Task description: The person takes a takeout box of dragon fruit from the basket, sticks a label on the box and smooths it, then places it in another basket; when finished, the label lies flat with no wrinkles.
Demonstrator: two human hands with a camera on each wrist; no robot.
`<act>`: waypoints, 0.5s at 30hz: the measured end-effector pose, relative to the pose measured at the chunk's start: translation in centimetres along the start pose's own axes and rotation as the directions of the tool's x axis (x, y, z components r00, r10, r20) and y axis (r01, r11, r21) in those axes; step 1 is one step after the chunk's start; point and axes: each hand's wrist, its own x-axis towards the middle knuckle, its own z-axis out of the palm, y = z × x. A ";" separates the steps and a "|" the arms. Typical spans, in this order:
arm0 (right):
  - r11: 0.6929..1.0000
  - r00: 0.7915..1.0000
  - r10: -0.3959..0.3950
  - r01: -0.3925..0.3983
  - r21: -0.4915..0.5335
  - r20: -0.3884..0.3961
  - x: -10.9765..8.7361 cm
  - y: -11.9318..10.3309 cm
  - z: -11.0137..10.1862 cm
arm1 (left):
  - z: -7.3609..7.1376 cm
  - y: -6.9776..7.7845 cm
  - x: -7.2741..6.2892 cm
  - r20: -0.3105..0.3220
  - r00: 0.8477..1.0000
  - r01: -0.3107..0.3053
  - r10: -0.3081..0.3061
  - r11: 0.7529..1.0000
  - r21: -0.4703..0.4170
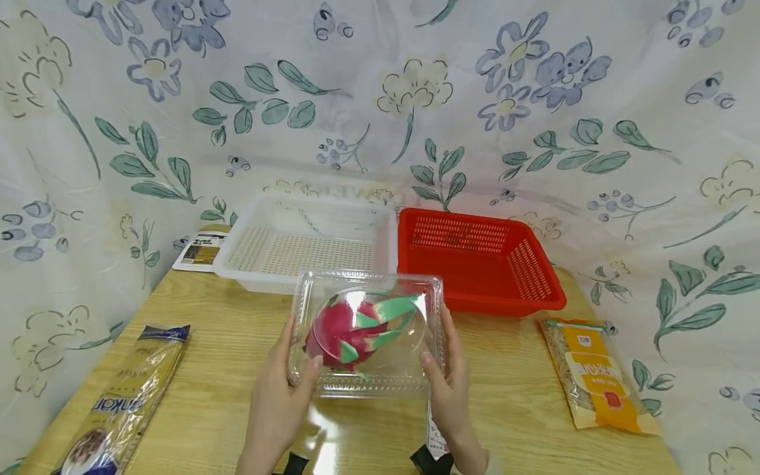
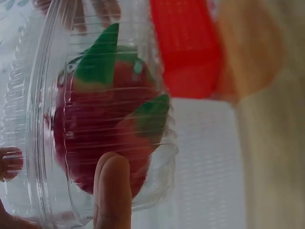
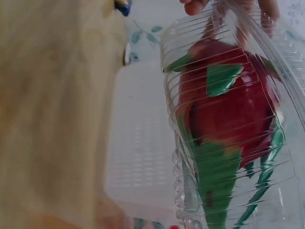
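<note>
A clear plastic clamshell box (image 1: pixel 368 387) with a pink and green dragon fruit (image 1: pixel 350 330) inside is held up over the table in the head view. My left hand (image 1: pixel 284 389) grips its left side, thumb on the near face. On the opposite side my right hand (image 1: pixel 449 389) grips the box the same way. In the left wrist view the dragon fruit (image 2: pixel 105 124) shows through the ribbed wall, with a finger (image 2: pixel 113 191) pressed on the plastic. The right wrist view shows the fruit (image 3: pixel 224 105) through the box too. The lid looks closed.
Behind the box stand a white basket (image 1: pixel 237 267) and a red basket (image 1: pixel 481 305), side by side. A gold packet (image 1: pixel 127 396) lies at left, an orange-labelled grain bag (image 1: pixel 596 376) at right. A flat white package (image 1: pixel 198 251) lies beside the white basket. Floral cloth (image 1: pixel 356 99) hangs behind.
</note>
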 end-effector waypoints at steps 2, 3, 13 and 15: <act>0.998 0.998 0.065 -0.065 0.003 -0.004 -1.0 0.3 0.3 | 0.3 -0.8 -0.8 0.011 1.000 0.011 -0.010 1.000 -0.009; 0.996 0.996 0.086 -0.087 -0.003 -0.008 -1.4 0.4 0.4 | 0.4 -1.3 -1.1 0.021 1.000 0.024 -0.023 1.000 -0.017; 0.959 0.962 0.271 -0.273 -0.074 -0.047 -4.7 2.6 1.1 | 1.1 -3.9 -2.7 0.099 0.991 0.091 -0.092 0.996 0.011; 0.956 0.958 0.283 -0.286 -0.071 -0.048 -5.1 2.8 1.1 | 1.4 -4.2 -2.9 0.104 0.991 0.083 -0.084 0.996 0.014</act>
